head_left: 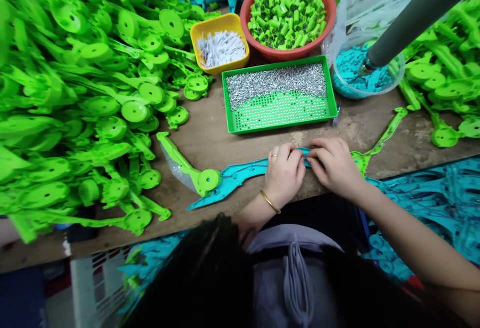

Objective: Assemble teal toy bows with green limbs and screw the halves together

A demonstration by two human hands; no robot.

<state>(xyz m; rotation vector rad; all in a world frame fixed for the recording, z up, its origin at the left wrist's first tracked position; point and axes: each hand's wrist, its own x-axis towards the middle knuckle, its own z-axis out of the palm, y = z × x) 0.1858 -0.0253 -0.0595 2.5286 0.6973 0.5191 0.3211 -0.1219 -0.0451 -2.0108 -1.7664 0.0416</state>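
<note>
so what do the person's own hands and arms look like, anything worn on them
Both forearms are bare, no sleeves or gloves. The left hand has a thin band ring on one finger and a slim gold bangle at the wrist. The right hand shows no jewellery.

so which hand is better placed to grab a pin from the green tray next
Probably the right hand. It lies on the teal piece nearly below the green tray's near rim, with bare table between. The left hand sits just beside it, pressing the same piece and seeming to steady it.
</note>
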